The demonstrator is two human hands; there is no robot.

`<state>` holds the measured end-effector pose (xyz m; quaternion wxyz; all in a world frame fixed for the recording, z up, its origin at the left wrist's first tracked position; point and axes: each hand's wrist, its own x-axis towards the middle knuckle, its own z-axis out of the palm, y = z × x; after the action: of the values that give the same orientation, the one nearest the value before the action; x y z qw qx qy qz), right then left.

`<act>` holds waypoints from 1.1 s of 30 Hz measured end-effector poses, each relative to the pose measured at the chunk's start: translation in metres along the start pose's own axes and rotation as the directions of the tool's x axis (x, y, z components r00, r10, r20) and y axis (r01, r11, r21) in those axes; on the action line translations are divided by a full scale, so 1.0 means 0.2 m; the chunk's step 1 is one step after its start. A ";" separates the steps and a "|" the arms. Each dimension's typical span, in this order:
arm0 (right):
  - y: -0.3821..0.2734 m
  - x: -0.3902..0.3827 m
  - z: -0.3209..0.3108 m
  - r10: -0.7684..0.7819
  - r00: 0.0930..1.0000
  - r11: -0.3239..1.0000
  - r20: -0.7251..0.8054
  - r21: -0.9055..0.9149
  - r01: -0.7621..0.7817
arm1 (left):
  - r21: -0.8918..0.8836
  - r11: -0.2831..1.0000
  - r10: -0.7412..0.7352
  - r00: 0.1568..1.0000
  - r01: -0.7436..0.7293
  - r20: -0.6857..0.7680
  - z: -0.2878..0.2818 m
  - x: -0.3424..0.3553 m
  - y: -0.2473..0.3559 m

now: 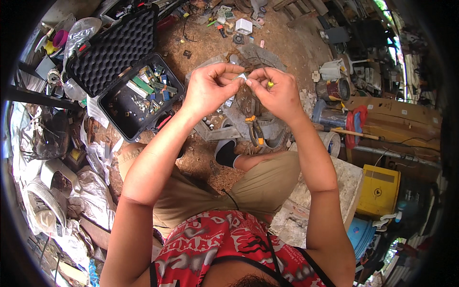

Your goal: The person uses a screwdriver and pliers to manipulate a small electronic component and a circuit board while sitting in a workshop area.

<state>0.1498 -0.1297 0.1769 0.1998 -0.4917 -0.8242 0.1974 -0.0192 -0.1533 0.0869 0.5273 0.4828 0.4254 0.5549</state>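
Both hands meet in front of me over the middle of the floor. My left hand (208,88) pinches a small flat silvery-white piece (243,76) between thumb and fingers. My right hand (279,92) is closed too, its thumb and fingertip against the same piece from the other side. The piece is too small to name. A bright yellow bit (270,84) shows at the right hand's fingers; whether it is held or worn I cannot tell. Below the hands, pliers (255,130) with orange and black handles lie on a grey slab (230,114) among small scraps.
At left stands an open black case (129,129) with a foam lid (114,52), holding circuit boards (143,83) and small parts. A white box (244,26) and scraps lie far ahead. On the right are a yellow box (377,191) and cardboard (392,119). Plastic bags crowd the left.
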 end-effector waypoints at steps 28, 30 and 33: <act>-0.23 0.16 0.05 -0.049 0.961 0.168 0.272 0.951 -0.260 | -0.195 0.981 -0.025 0.986 -0.007 -0.162 -0.11 0.02 -0.03; -0.26 0.19 0.06 -0.103 0.951 0.233 0.292 0.936 -0.262 | -0.176 0.984 -0.031 0.982 -0.002 -0.184 -0.13 0.00 0.00; -0.44 0.34 0.04 -0.155 0.962 0.511 0.226 0.851 -0.118 | -0.055 0.998 -0.040 0.979 0.029 -0.202 -0.12 0.01 0.00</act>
<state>0.0512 -0.1082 0.2265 0.3028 -0.2871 -0.6427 0.6425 -0.0432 -0.1506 0.0825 0.5031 0.4025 0.4705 0.6029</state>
